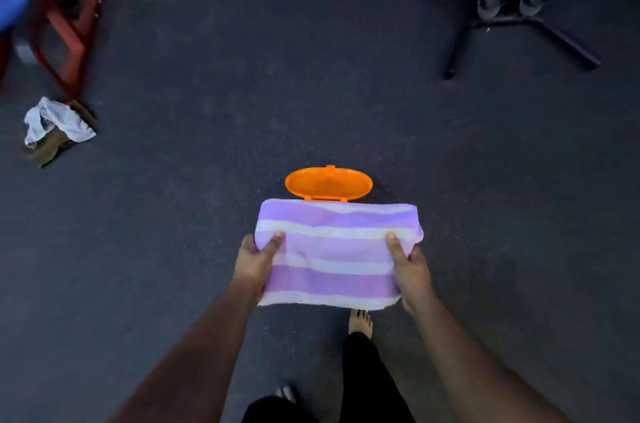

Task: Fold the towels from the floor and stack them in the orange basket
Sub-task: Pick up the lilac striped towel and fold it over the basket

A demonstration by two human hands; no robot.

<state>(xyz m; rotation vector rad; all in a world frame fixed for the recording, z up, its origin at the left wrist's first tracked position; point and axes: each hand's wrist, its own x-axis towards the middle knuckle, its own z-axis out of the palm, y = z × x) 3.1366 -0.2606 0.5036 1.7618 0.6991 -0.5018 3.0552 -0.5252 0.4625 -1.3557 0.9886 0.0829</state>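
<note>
Dim room, soft focus, blurred wide-angle edges, bent corners

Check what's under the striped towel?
The purple-and-white striped towel, held by the left hand and right hand, covers most of the orange basket; only its open lid shows beyond the far edge. Basket body and contents are hidden.

You are standing on dark carpet (311, 93); crumpled cloths (57, 128), an orange lid (328, 182) and a black stand (519, 31) are lying on it.
</note>
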